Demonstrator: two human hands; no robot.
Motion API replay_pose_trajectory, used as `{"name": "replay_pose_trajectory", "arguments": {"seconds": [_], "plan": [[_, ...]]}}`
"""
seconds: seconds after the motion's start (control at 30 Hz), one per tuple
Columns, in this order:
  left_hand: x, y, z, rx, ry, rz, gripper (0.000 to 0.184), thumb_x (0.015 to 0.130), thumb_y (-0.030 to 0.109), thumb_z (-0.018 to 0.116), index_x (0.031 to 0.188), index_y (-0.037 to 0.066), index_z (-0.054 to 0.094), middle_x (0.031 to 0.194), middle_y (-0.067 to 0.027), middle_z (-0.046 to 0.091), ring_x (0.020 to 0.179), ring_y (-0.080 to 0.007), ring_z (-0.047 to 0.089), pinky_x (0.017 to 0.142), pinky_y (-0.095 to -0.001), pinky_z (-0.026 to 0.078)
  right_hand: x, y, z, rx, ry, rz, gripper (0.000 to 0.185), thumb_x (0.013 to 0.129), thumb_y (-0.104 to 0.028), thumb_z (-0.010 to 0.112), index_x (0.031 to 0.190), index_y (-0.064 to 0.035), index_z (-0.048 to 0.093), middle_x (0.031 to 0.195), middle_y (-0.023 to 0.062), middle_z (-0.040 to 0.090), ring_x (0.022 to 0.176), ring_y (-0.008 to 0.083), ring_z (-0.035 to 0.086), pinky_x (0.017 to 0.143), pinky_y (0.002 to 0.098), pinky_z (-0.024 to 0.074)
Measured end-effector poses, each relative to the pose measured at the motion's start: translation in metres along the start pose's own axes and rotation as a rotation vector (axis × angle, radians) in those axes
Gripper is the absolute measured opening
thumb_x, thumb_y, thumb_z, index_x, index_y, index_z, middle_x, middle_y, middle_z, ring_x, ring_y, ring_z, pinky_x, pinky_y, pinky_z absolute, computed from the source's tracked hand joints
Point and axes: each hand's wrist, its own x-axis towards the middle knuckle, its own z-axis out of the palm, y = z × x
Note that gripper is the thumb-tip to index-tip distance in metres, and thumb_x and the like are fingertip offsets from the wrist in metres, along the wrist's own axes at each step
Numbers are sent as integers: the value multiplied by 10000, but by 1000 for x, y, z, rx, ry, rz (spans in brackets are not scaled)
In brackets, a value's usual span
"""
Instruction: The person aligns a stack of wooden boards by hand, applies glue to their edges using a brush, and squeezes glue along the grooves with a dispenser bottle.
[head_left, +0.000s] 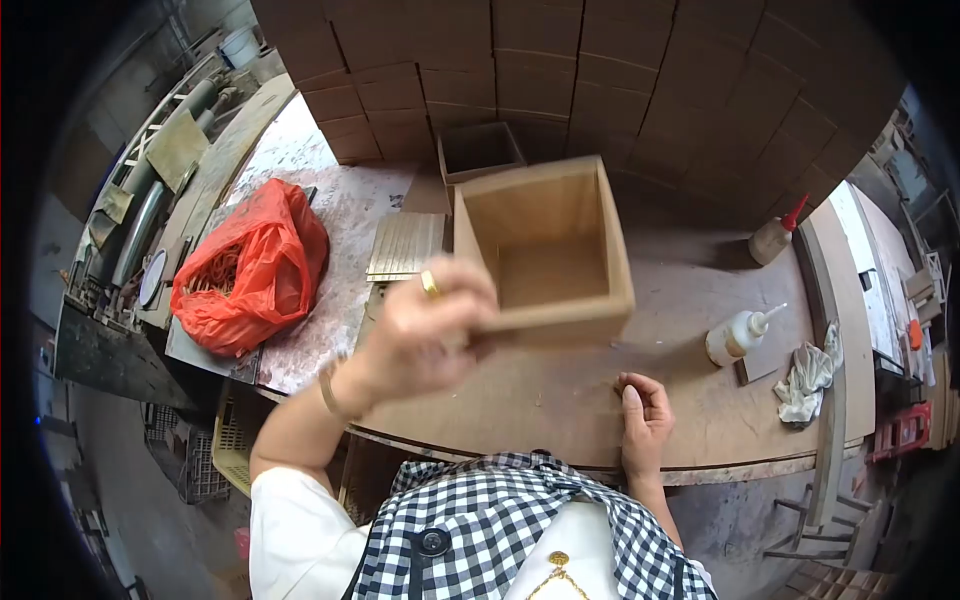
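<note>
My left hand [425,330], with a ring on one finger and slightly blurred, grips the near left corner of an open wooden box [550,320]. The box is tilted so that its empty inside faces me. To the right, my right hand [645,412] rests at the table's near edge with its fingers curled; whether something small is in them cannot be made out. Behind the held box stands a second open box [480,150]. Thin wooden panels [408,245] lie left of the held box.
A red plastic bag [255,270] of rubber bands sits at the left. On the right are a white glue bottle [735,338], a red-tipped bottle [775,238] and a crumpled cloth [808,382]. Stacked boxes [620,90] form a wall behind the table [500,400].
</note>
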Motion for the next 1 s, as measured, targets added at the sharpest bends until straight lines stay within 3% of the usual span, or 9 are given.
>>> {"name": "replay_pose_trajectory", "arguments": {"seconds": [0.17, 0.33, 0.53, 0.67, 0.87, 1.0], "plan": [[56, -60, -45, 169, 207, -35, 135, 660, 21, 706, 774, 26, 633, 866, -58, 579, 693, -136, 531, 606, -233, 447, 0, 4, -3, 8, -20, 8, 168, 865, -30, 490, 1015, 25, 542, 976, 108, 594, 869, 160, 561, 832, 257, 443], [42, -127, -110, 573, 163, -267, 164, 698, 13, 676, 857, 9, 639, 960, -30, 581, 739, -126, 538, 673, -245, 441, 1, 3, -2, 30, 5, 49, 157, 851, -22, 508, 994, 15, 560, 948, 85, 601, 840, 137, 558, 779, 221, 428], [-17, -217, -108, 269, 34, -407, 163, 718, 36, 670, 872, 6, 623, 1053, -29, 572, 777, -157, 543, 717, -262, 435, 4, 4, 1, -29, -11, 60, 155, 853, -19, 504, 994, 13, 560, 945, 82, 595, 838, 134, 553, 776, 222, 426], [-35, -258, -76, 184, -1, -229, 137, 745, 71, 657, 858, 6, 613, 1131, -40, 552, 825, -194, 544, 746, -278, 434, 4, 3, 2, -47, -3, 50, 153, 854, -18, 500, 992, 12, 560, 938, 80, 589, 840, 135, 549, 775, 225, 423], [-9, -252, -69, 140, -311, -400, 170, 750, 104, 663, 872, 4, 600, 1196, -48, 522, 909, -212, 543, 781, -287, 435, 5, 3, 4, -94, -7, 56, 152, 856, -14, 495, 991, 12, 560, 940, 80, 585, 843, 139, 548, 779, 227, 423], [-16, -268, -67, 242, -266, -205, 301, 731, 168, 696, 954, 6, 578, 1192, -74, 518, 963, -234, 532, 802, -294, 434, 5, 2, 4, -95, -14, 57, 151, 857, -12, 491, 988, 12, 562, 945, 80, 583, 846, 141, 547, 780, 229, 423]]}}
